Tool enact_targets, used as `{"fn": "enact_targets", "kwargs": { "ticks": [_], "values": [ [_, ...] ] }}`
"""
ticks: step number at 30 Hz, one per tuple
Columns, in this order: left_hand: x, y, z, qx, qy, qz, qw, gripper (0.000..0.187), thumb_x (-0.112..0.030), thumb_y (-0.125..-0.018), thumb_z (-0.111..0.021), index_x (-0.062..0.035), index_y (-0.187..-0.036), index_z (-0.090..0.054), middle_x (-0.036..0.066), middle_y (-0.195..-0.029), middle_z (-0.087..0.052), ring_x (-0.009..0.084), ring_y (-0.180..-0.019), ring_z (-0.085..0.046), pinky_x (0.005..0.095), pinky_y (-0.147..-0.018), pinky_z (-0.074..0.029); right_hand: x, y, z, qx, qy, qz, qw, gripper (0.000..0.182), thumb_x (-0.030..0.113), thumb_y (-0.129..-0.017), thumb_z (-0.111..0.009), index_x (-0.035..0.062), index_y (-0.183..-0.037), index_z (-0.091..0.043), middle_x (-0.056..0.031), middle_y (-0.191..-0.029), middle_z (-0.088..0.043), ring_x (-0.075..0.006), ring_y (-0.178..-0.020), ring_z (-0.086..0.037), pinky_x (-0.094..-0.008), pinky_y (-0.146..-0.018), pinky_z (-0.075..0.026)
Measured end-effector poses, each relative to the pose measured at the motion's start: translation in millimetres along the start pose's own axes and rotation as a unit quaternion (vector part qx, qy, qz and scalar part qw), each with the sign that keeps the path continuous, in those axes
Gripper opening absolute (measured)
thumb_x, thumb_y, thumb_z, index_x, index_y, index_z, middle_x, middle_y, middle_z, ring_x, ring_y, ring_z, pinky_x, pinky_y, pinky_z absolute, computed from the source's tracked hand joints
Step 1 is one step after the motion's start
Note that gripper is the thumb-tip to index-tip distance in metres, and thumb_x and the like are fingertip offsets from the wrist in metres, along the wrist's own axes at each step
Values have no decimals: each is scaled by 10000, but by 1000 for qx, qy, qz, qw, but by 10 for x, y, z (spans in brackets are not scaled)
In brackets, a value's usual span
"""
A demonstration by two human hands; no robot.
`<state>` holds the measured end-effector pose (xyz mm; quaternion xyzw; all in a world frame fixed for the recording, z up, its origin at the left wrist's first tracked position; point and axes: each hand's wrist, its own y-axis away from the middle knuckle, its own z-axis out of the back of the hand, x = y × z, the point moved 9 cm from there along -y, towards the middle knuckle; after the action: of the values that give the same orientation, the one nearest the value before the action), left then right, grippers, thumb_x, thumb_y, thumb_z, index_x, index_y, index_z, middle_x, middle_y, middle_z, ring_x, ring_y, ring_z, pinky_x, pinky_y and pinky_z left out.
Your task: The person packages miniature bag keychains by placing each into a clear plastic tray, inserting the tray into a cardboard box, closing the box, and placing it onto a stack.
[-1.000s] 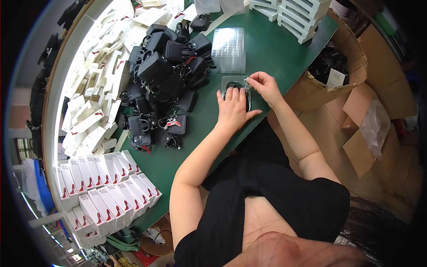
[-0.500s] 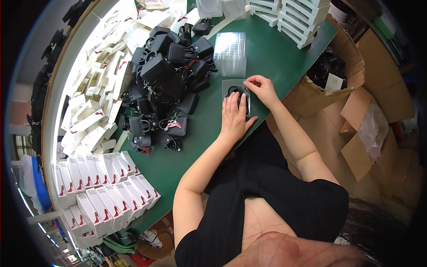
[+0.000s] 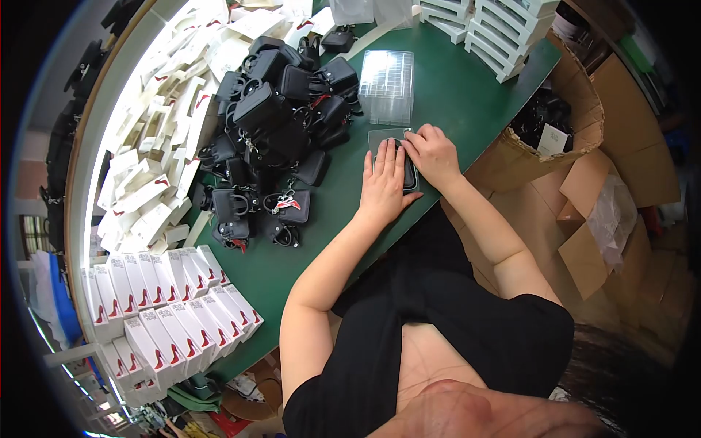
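Observation:
A clear plastic case (image 3: 385, 136) with a small black bag (image 3: 406, 174) inside lies on the green table (image 3: 453, 87) near its front edge. My left hand (image 3: 383, 186) lies flat on the case, fingers stretched and together, pressing down. My right hand (image 3: 432, 155) rests on the case's right side with its fingers curled over the edge. Most of the case and the bag is hidden under both hands.
A stack of clear trays (image 3: 387, 84) lies just beyond the case. A pile of black mini bags (image 3: 277, 124) is to the left, flat white cartons (image 3: 161, 117) beyond it, boxes with a red shoe print (image 3: 168, 314) near left. White boxes (image 3: 504, 29) and a cardboard bin (image 3: 577, 139) stand right.
My right hand has lowered the clear lid it was pinching and now rests on the case. My left hand has slid slightly forward and stays flat on it.

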<state>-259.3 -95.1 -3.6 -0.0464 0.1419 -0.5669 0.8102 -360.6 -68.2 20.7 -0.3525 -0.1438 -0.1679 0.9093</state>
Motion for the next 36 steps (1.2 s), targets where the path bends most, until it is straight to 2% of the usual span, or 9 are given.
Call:
{"fn": "enact_targets", "kwargs": {
  "ticks": [6, 10, 16, 18, 22, 27, 28, 30, 36],
  "values": [
    [-23, 55, -61, -21, -12, -5, 1000, 943, -493, -688, -718, 73, -1361, -377, 244, -1453, -336, 354, -1385, -272, 505, -1113, -187, -77, 75, -243, 84, 22, -21, 996, 279, 257, -815, -664, 60, -1010, -627, -100, -903, -542, -239, -777, -586, -309, -637, -498],
    [8, 40, -34, -37, -19, 5, 999, 942, -492, -689, -715, 73, -1361, -375, 238, -1457, -333, 353, -1388, -266, 506, -1115, -185, -503, 220, -577, 199, -97, -200, 954, 494, 392, -843, -639, 30, -1174, -579, -163, -1030, -563, -277, -839, -612, -343, -757, -498],
    [-66, 189, 123, -75, -5, -1, 997, 914, -480, -709, -700, 66, -1365, -373, 239, -1456, -332, 355, -1390, -260, 506, -1118, -181, -335, 241, -394, 157, -217, -198, 943, 439, 280, -853, -665, 47, -1205, -544, -152, -1058, -588, -225, -865, -615, -296, -748, -498],
    [-148, 285, 194, -87, 1, -10, 996, 897, -475, -722, -692, 60, -1368, -373, 242, -1453, -335, 355, -1391, -258, 505, -1119, -181, -268, 368, -479, 160, -488, -313, 799, 402, 172, -868, -657, 60, -1214, -486, -134, -1043, -620, -195, -883, -616, -263, -732, -496],
    [110, 444, 598, -172, 158, 7, 972, 734, -363, -740, -722, -18, -1332, -459, 187, -1423, -403, 330, -1352, -339, 472, -1108, -229, -161, 471, -466, 137, -545, -341, 754, 399, 92, -894, -617, 71, -1238, -418, -137, -1037, -623, -163, -799, -623, -235, -692, -498],
    [1604, 825, 1814, -513, 145, 134, 835, 333, -25, -785, -637, -14, -1105, -545, 115, -1002, -581, 237, -868, -573, 363, -791, -476, -82, 427, -279, 90, -584, -364, 720, 407, 59, -880, -624, 59, -1231, -417, -149, -1059, -623, -196, -794, -648, -235, -700, -505],
    [2253, 969, 1651, -515, 384, 281, 713, 351, -20, -838, -610, 27, -1153, -462, 123, -952, -549, 193, -775, -572, 305, -693, -499, -74, 412, -250, 77, -588, -366, 717, 409, 52, -876, -626, 56, -1228, -417, -150, -1061, -623, -203, -796, -652, -234, -703, -506],
    [3362, 1163, 1443, -635, 556, 286, 454, 391, -26, -873, -597, 61, -1190, -385, 137, -970, -541, 169, -738, -584, 268, -644, -521, -31, 404, -219, 79, -588, -364, 718, 409, 50, -876, -624, 53, -1228, -415, -151, -1066, -621, -204, -798, -652, -234, -704, -507],
    [3632, 1241, 1789, -602, 582, 278, 471, 324, -22, -887, -573, 45, -1165, -421, 142, -964, -557, 180, -745, -599, 264, -636, -523, 61, 410, -169, 91, -579, -359, 726, 415, 45, -874, -622, 44, -1230, -409, -154, -1082, -615, -206, -805, -652, -235, -708, -508]
  ]
}}
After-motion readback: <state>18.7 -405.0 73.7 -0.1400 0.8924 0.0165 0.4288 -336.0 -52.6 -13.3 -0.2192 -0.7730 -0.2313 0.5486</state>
